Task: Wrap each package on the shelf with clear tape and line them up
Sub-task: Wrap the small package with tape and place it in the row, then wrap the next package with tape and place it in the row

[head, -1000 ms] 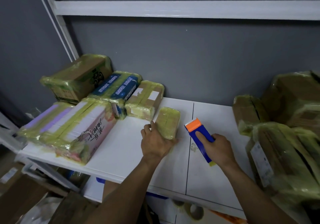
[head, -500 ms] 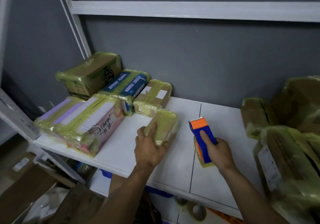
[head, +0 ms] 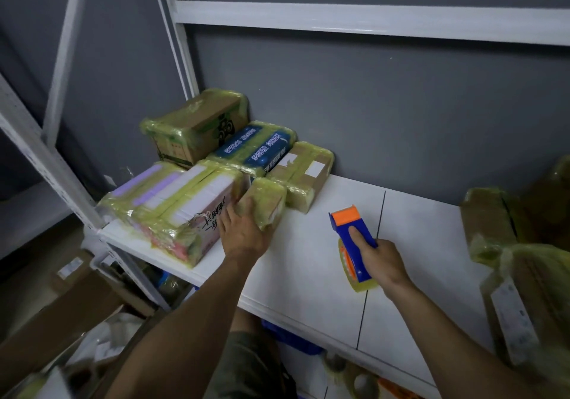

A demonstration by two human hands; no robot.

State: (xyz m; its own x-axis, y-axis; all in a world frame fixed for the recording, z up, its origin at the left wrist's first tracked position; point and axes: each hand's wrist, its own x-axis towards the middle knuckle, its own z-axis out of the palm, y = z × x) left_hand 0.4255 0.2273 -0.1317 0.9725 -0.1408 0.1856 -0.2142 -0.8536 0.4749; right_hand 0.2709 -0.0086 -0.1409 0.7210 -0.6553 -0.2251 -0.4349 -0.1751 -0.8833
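Note:
A small tape-wrapped package [head: 269, 201] sits on the white shelf [head: 311, 263], pressed between a large pink-and-white wrapped box [head: 182, 207] and a brown wrapped parcel [head: 303, 170]. My left hand [head: 243, 232] grips the small package from its near side. My right hand [head: 377, 260] holds a blue and orange tape dispenser [head: 350, 229] with a yellowish tape roll, resting on the shelf to the right. Behind stand a wrapped carton [head: 197, 127] and a blue wrapped pack [head: 256, 148].
More wrapped parcels [head: 505, 232] are piled at the shelf's right end. A grey wall stands behind, with white shelf posts [head: 61, 182] at the left. Cardboard boxes [head: 61, 312] and tape rolls lie on the floor below.
My left hand has slid the small package left and back, up against the large pink box. The right hand with the dispenser has stayed about where it was.

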